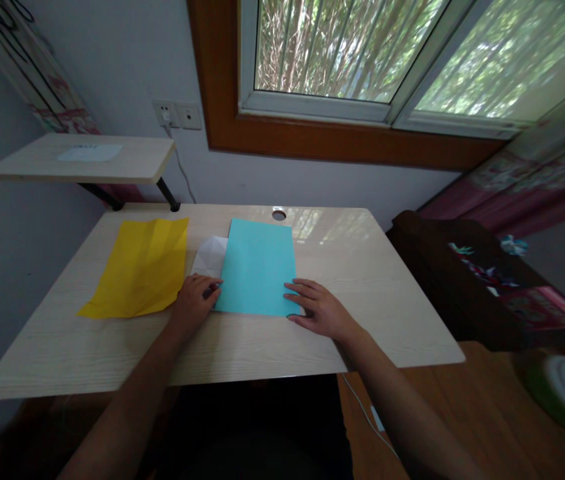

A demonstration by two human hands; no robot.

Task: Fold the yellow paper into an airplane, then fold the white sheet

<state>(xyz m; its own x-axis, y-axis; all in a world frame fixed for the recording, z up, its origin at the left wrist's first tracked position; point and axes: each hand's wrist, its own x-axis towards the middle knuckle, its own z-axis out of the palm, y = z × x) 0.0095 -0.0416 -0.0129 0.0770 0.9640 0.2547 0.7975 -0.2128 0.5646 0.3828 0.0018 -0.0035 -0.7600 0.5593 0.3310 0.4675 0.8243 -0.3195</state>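
A light blue sheet of paper [258, 267] lies flat on the desk in front of me. At its lower left edge rests my left hand [196, 298], fingers slightly bent and a gap showing between thumb and forefinger. My right hand [319, 310] is at the lower right edge, fingers spread and their tips touching the sheet. A white piece of paper [211, 257] with fold lines sticks out on the left, partly covered by the blue sheet. Further left, a creased yellow sheet [147, 267] lies close to my left hand.
The pale wooden desk [362, 280] stands against the wall below a window [332, 53]. A raised shelf [82, 158] is at the back left, near wall sockets [177, 115]. A cable hole [279, 215] is at the back edge. Dark furniture [442, 293] stands to the right.
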